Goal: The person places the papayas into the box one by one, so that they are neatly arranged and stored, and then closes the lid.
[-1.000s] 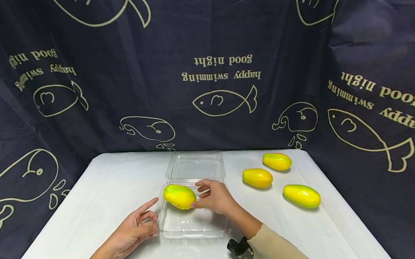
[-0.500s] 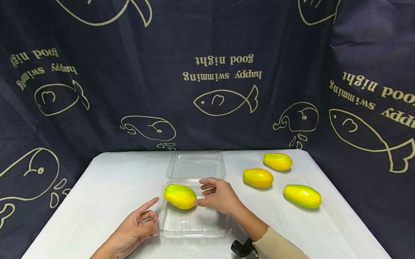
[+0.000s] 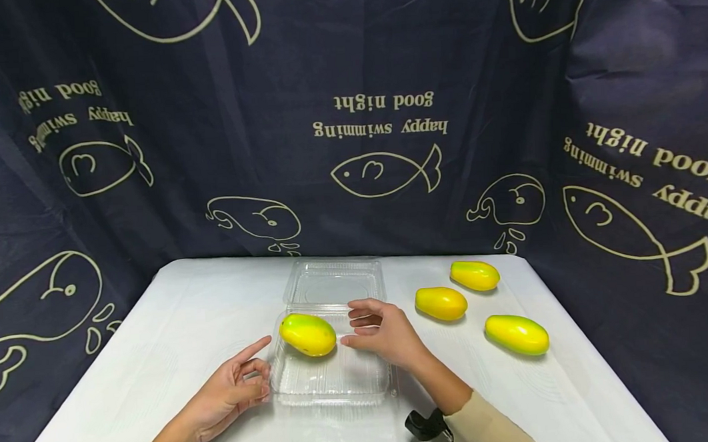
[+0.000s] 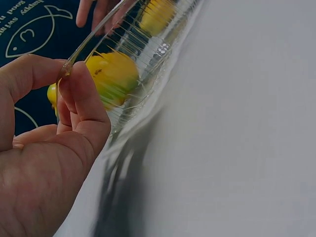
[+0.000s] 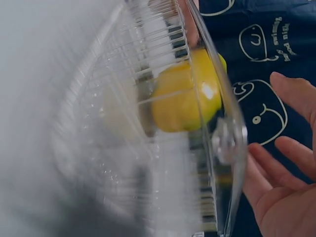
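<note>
A clear plastic clamshell box [image 3: 332,379] lies on the table with its lid [image 3: 333,282] folded back, away from the person. One yellow-green fruit, papaya-like in shape [image 3: 308,335], sits in the left rear part of the box's base. My left hand [image 3: 228,398] pinches the box's left rim between thumb and fingers, as the left wrist view shows, with the index finger stretched out in the head view. Over the right half of the base hovers my right hand [image 3: 386,333], fingers spread and loosely bent, holding nothing. A small gap separates its thumb from the fruit.
Three more yellow-green fruits lie right of the box: one at the back [image 3: 475,275], one nearer the box [image 3: 441,304], one farther right [image 3: 517,334]. A dark fish-print curtain [image 3: 389,212] hangs behind the white table [image 3: 202,309]. A black device [image 3: 426,425] sits at the right wrist.
My right hand has let go of the fruit and drawn back to the right, off its end. The fruit stays in the box. My left hand keeps its place at the rim.
</note>
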A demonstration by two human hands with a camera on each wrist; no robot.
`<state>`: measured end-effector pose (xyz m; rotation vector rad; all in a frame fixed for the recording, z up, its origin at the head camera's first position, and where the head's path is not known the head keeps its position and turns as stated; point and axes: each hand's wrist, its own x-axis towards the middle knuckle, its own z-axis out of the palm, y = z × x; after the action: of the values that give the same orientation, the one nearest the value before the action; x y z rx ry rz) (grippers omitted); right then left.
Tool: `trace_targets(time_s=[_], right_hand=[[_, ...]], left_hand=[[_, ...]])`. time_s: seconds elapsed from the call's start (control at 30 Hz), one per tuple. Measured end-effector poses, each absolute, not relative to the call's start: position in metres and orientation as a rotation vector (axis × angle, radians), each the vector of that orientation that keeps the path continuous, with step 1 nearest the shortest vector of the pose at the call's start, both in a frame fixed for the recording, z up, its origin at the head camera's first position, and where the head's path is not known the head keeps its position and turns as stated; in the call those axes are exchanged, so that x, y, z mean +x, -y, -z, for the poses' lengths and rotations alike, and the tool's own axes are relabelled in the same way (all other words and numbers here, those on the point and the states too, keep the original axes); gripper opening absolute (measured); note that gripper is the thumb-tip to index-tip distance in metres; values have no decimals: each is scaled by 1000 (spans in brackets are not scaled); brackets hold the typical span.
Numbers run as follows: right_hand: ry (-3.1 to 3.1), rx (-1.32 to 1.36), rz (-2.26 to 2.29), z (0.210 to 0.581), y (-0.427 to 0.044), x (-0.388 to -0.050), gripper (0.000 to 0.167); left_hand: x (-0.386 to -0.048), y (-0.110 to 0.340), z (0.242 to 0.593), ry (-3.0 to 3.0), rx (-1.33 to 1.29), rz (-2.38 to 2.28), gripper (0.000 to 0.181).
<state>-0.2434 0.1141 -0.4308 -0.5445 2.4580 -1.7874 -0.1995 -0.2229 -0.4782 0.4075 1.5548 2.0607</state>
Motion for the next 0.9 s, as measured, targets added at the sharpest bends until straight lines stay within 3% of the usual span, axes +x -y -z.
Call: trace_targets(time_s=[0.9], right_hand=[[-2422, -625, 2038, 435, -154, -233, 52]], left_hand=[[-198, 223, 478, -1553, 414, -2065, 93]])
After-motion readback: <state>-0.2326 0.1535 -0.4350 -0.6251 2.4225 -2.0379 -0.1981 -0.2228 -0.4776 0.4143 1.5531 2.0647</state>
